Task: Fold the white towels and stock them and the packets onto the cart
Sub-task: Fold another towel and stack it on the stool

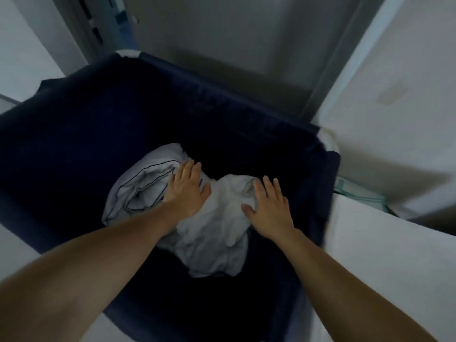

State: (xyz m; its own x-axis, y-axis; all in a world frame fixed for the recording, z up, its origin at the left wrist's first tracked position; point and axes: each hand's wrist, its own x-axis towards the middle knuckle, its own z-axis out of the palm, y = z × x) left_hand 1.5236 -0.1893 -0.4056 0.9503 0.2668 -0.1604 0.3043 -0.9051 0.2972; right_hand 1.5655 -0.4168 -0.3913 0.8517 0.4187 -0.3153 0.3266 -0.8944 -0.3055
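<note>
A heap of crumpled white linen [212,233] lies at the bottom of a deep dark-blue fabric cart bag [98,124]. Part of the heap, on the left, carries a thin dark piping line [138,183]. My left hand [186,186] rests flat on the linen with straight fingers, near the piped piece. My right hand [269,206] lies flat on the right side of the heap, fingers spread. Both forearms reach down into the bag. No packets are in view.
The bag's rim has white frame corners at the back [128,53] and right [329,139]. A white surface [385,255] lies to the right of the bag, with a pale green item [357,191] behind it. A grey door [222,33] and white walls stand beyond.
</note>
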